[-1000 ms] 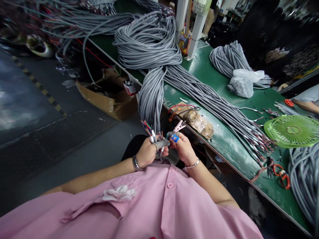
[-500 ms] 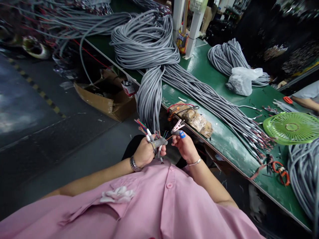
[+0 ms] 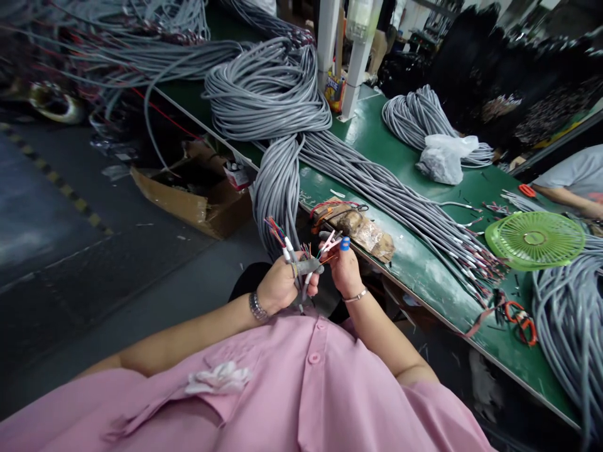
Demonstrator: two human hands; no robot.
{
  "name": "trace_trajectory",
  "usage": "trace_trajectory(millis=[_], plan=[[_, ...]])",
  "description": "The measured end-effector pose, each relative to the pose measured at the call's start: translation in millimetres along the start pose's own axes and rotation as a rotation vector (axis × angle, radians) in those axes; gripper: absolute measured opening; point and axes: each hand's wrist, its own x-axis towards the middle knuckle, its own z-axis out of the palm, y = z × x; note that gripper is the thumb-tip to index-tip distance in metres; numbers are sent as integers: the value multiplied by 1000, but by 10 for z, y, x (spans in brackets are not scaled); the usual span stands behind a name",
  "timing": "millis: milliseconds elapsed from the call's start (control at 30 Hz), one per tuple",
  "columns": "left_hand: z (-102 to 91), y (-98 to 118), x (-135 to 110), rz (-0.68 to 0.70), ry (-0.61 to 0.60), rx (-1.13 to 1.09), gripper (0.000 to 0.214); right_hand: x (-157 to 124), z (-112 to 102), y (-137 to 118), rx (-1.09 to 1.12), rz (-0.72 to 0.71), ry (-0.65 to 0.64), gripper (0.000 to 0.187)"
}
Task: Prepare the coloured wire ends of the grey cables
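The left hand (image 3: pixel 279 287) is closed around several grey cable ends (image 3: pixel 291 251), which stand tilted within the fist. Bundled coloured conductors (image 3: pixel 274 230) fan out above white sleeves at the upper end, and finer loose strands spread beside the thumb. A grey finger cot (image 3: pixel 307 268) covers that thumb. The right hand (image 3: pixel 346 274), just beside the left, pinches a small pink clip-like tool (image 3: pixel 330 243) between thumb and fingers; its tip lies near the loose strands, though contact cannot be told. A blue band (image 3: pixel 345 243) encircles the right thumb. A metal watch (image 3: pixel 257 306) marks the left wrist, a thin bracelet (image 3: pixel 357 295) the right.

Beyond the hands, a hanging cable bundle (image 3: pixel 277 182) drops over the edge of the green bench (image 3: pixel 424 276) from beside a large grey coil (image 3: pixel 266 94). Near the right hand, at the bench edge, lies a tape-wrapped brown block (image 3: pixel 365 227) with red and orange leads. Behind it, a long row of cables (image 3: pixel 377 179) runs rightward to stripped ends. Farther right are a green fan (image 3: pixel 537 240), orange-handled scissors (image 3: pixel 521 321) and a co-worker's forearm (image 3: pixel 560 196). At left, an open cardboard box (image 3: pixel 174 204) rests below the bench.
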Motion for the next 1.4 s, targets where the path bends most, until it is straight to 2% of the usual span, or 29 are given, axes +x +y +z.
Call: trace_trajectory(millis=[67, 233, 333, 500, 700, 800, 967, 1133, 1267, 1400], plan=[[-1, -14, 17, -3, 12, -1, 25, 11, -11, 31, 24, -8, 6, 53], [-35, -73, 62, -6, 4, 0, 27, 67, 21, 18, 295, 200, 9, 46], [-49, -102, 76, -12, 14, 13, 26, 90, 50, 11, 372, 219, 35, 41], [-37, -99, 65, -20, 44, 34, 24, 87, 59, 19, 391, 207, 51, 38], [-52, -83, 27, 0, 58, 21, 24, 40, 6, -60, 380, 303, -21, 58], [-75, -108, -12, 24, 53, 37, 23, 14, -14, -112, 358, 331, -34, 53], [-56, -117, -69, 56, 82, 51, 23, -26, -11, -157, 278, 224, -55, 30], [32, -71, -53, 89, 155, 28, 26, -54, 26, -200, 237, 194, -45, 32], [83, -60, -20, 71, 177, 33, 27, -71, 67, -214, 205, 179, -31, 27], [89, -70, -3, 60, 173, 31, 27, -71, 62, -147, 121, 63, 20, 38]])
